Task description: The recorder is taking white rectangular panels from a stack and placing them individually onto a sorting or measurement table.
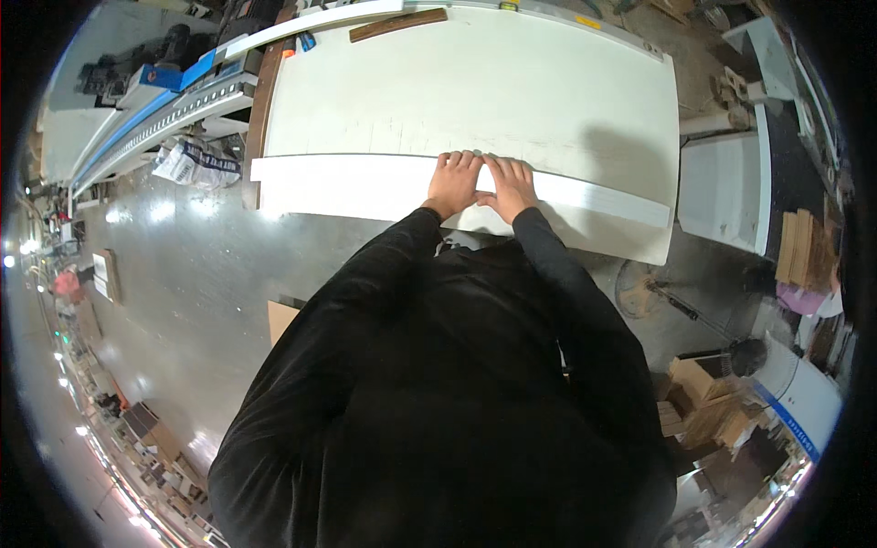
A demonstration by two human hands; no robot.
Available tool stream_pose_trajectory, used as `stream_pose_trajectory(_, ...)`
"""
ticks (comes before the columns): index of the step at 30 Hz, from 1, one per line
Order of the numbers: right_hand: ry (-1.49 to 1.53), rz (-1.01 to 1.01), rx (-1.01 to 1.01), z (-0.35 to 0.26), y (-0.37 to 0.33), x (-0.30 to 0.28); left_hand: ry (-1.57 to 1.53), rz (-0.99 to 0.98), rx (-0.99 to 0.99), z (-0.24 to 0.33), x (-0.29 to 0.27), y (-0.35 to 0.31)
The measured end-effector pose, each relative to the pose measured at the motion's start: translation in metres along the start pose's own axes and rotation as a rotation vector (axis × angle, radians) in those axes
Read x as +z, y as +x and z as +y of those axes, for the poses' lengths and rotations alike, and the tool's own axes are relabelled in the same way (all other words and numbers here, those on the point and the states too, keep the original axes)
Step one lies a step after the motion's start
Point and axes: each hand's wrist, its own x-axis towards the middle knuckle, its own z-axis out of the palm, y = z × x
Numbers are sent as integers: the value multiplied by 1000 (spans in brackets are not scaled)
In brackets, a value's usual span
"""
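A long, narrow white board lies along the near part of a white-topped worktable, in front of my body. My left hand grips it near its middle, fingers bent over the far edge. Close beside it, my right hand holds the same board in a like way. The two thumbs point toward each other and nearly meet on the near side. Fingertips are partly hidden beyond the board's far edge.
At the table's far side lie a brown wooden strip, a long white bar and a blue-handled tool. Left stands a metal machine rail with a white sack. A floor fan and cartons are at right.
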Motion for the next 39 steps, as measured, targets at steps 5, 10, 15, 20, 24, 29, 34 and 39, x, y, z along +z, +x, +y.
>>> stream_pose_trajectory(5, -1, 60, -27, 2, 6, 11, -119, 72, 114, -22, 2, -11)
stream_pose_trajectory(10, 11, 17, 38, 7, 0, 12, -85, -44, 74, -107, -25, -50)
stream_pose_trajectory(15, -40, -60, 150, 12, 2, 14, -17, -85, -79, -246, -68, -109)
stream_pose_trajectory(20, -95, -149, 218, -2, 22, 9, 47, -110, -138, -319, -76, -149)
stream_pose_trajectory(24, -195, -68, 287, -31, 33, 19, -5, -97, -116, -319, -72, -155)
stream_pose_trajectory(29, -219, 8, 377, -33, 26, 30, -119, -91, -20, -326, -83, -143)
stream_pose_trajectory(34, -213, 28, 391, -26, 22, 35, -100, 17, -20, -381, -103, -55)
stream_pose_trajectory(39, -181, -12, 425, -19, 12, 32, 251, 118, -114, -473, -135, 118)
